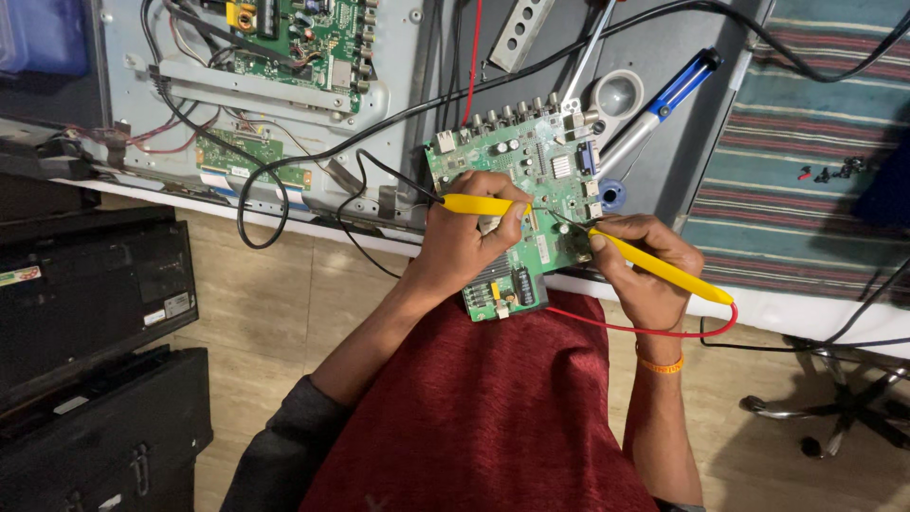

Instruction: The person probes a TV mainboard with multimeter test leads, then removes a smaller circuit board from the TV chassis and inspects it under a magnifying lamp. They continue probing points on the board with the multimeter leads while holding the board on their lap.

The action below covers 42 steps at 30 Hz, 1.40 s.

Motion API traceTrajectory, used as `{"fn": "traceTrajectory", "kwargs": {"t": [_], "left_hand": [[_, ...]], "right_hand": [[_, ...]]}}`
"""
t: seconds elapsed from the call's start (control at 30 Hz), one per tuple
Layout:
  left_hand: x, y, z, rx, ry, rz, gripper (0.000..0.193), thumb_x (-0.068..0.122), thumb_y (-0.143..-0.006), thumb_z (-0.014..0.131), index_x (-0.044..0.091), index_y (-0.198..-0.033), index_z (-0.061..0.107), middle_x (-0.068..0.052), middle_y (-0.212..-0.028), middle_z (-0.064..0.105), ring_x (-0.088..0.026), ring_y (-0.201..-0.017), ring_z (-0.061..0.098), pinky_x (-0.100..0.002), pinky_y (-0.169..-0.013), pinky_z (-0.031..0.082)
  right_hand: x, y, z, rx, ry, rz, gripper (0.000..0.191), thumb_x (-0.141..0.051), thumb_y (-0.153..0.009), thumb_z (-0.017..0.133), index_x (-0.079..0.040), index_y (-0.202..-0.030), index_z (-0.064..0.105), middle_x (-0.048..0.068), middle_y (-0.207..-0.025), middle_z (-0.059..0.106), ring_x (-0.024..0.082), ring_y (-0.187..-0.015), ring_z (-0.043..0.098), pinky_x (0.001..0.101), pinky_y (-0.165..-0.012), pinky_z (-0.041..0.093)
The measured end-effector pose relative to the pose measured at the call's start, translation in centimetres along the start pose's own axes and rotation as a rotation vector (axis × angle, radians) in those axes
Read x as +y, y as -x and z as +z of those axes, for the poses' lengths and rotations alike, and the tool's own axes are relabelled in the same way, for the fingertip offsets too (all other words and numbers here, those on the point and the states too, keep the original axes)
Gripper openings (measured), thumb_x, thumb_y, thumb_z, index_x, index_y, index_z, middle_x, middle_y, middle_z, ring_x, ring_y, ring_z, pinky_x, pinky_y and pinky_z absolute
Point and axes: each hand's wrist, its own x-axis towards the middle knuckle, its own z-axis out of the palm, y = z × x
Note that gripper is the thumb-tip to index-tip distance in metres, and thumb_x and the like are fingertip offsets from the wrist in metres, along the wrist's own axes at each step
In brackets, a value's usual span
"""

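Grey bench [664,142]: green circuit board [517,204], both hands on yellow probes.

— Any labels or screens?
— Two small rectangular stickers on the black cases at the left of the frame: a white-and-grey sticker [169,309] and, at the edge, a pale label with a red patch [19,276].

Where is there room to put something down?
The striped blue-green cloth is bare between the blue-handled tool and small dark bits. It's crowded around the green circuit board, where both hands hold yellow probes.
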Motion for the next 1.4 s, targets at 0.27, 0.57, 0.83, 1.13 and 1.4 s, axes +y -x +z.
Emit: {"fn": "traceTrajectory", "kwargs": {"t": [0.27, 0.57, 0.83, 1.13, 1.4], "left_hand": [[-0.1, 0.01, 0.06, 0.006, -0.007, 0.015, 0.016, 0.016, -0.1, 0.069, 0.009, -0.11, 0.058, -0.003, -0.106, 0.073, -0.024, -0.103, 0.069, -0.037, -0.094, 0.055], [0.1, 0.07, -0.09, 0.01, -0.01, 0.016, 0.015, 0.015, -0.1, 0.07, 0.009, -0.111, 0.061, -0.007, -0.104, 0.071, -0.025, -0.101, 0.069, -0.037, -0.091, 0.055], [0.01, 0.02, -0.15, -0.002, 0.123, 0.001, 0.017, 0.017, -0.104, 0.066, 0.005, -0.113, 0.057, -0.006, -0.099, 0.071, -0.018, -0.087, 0.069, -0.033, -0.082, 0.055], [0.3, 0.21, -0.35, 0.006, 0.204, -0.027, 0.02, 0.021, -0.11, 0.061, 0.004, -0.117, 0.052, -0.008, -0.108, 0.073, -0.013, -0.091, 0.069, -0.031, -0.085, 0.056], [0.14, 0.44, -0.18, 0.011, 0.174, -0.033, 0.02, 0.02, -0.109, 0.06, 0.003, -0.115, 0.05, -0.008, -0.105, 0.074, -0.012, -0.086, 0.069, -0.03, -0.081, 0.056]], "right_hand": [[0.18, -0.02, -0.02, -0.002, 0.016, -0.014, 0.01, 0.004, -0.091, 0.075, 0.003, -0.101, 0.072, 0.008, -0.099, 0.073, 0.009, -0.088, 0.066, 0.023, -0.081, 0.055], [0.01, -0.12, -0.05, -0.013, 0.028, -0.038, 0.01, 0.005, -0.091, 0.074, 0.003, -0.101, 0.072, 0.009, -0.1, 0.074, 0.01, -0.091, 0.067, 0.0244, -0.086, 0.055], [-0.6, -0.2, 0.02, -0.015, 0.078, -0.075, 0.01, 0.005, -0.09, 0.075, 0.003, -0.1, 0.073, 0.009, -0.099, 0.075, 0.01, -0.09, 0.068, 0.0238, -0.084, 0.055], [-0.43, -0.03, -0.08, -0.015, -0.026, -0.035, 0.008, 0.003, -0.092, 0.076, 0.003, -0.1, 0.072, 0.008, -0.098, 0.074, 0.008, -0.087, 0.065, 0.0227, -0.079, 0.054], [0.2, 0.19, -0.29, -0.01, -0.001, -0.034, 0.008, 0.002, -0.092, 0.076, 0.003, -0.099, 0.072, 0.008, -0.098, 0.073, 0.008, -0.086, 0.065, 0.0225, -0.078, 0.053]]}}
